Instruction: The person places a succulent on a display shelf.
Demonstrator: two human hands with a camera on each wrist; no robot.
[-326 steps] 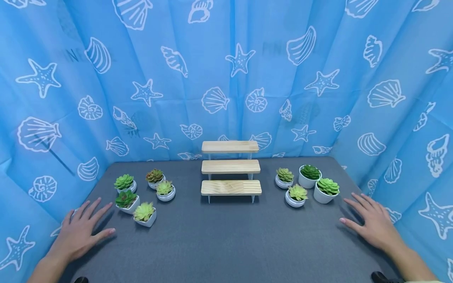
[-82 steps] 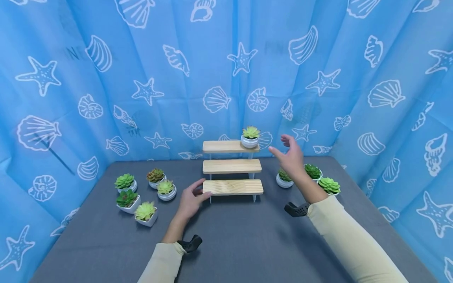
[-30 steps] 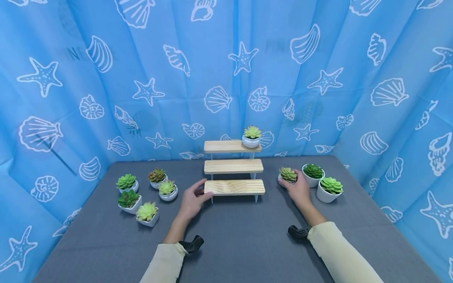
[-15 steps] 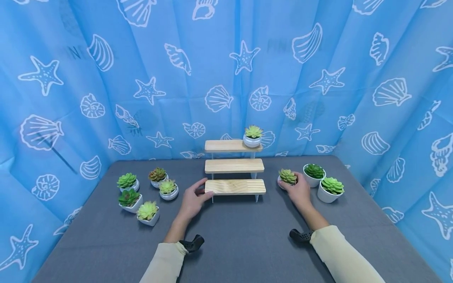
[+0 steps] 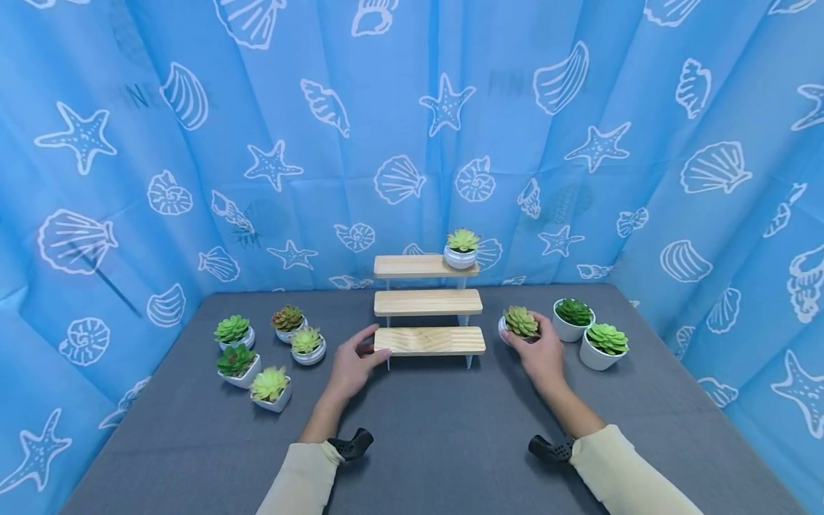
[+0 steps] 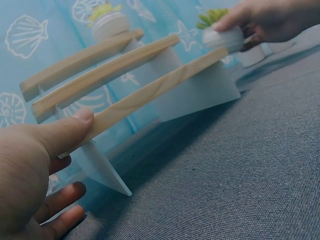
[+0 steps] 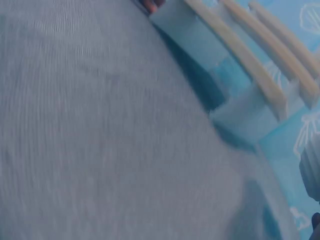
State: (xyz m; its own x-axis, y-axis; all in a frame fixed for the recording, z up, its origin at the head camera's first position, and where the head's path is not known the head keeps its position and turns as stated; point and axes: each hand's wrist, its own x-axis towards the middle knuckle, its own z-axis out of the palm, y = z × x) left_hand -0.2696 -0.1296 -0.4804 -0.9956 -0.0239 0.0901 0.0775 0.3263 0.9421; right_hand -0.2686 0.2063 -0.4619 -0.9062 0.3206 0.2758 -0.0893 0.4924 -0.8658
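Note:
My left hand (image 5: pixel 350 365) pinches the left end of the lowest step of a three-tier wooden stand (image 5: pixel 430 342), thumb on top and a finger beneath, as the left wrist view shows. On the right, my right hand (image 5: pixel 543 354) grips a small potted succulent (image 5: pixel 520 322) by its white ribbed pot, thumb in front. The left wrist view has that pot (image 6: pixel 222 41) beside the stand's right end, raised off the cloth. Another succulent in a white pot (image 5: pixel 460 250) stands on the right end of the top step. The right wrist view catches only the pot's edge (image 7: pixel 311 167).
Two succulents in plain white pots, one dark green (image 5: pixel 573 320) and one bright green (image 5: pixel 604 347), stand right of my right hand. Several potted succulents (image 5: pixel 271 390) are grouped at left. Grey cloth (image 5: pixel 444 443) covers the table; a blue shell-print curtain (image 5: pixel 412 143) hangs behind.
My right hand left the top-step succulent, took hold of another by its pot, and has just lifted it, shifting slightly left. My left hand has stayed on the lowest step.

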